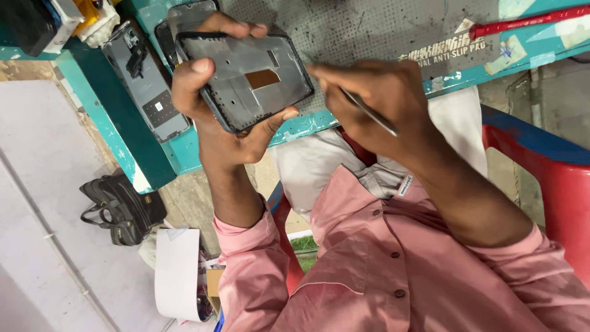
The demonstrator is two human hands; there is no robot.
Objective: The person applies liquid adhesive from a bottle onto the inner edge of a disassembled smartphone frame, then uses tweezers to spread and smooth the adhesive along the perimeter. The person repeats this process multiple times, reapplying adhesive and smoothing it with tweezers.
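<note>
Left hand [212, 107]: fingers wrap tight around the grey phone frame [249, 77], holding its edges.
Right hand [375, 101]: pinches a thin metal tool [369, 112] beside the frame.
Room: grey mat [393, 27] lies open behind.

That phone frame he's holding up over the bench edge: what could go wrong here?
The phone frame is pinched by the left hand alone, in the air, so it might slip and drop. The thin metal tool in the right hand could slip and scratch it or jab the fingers.
</note>
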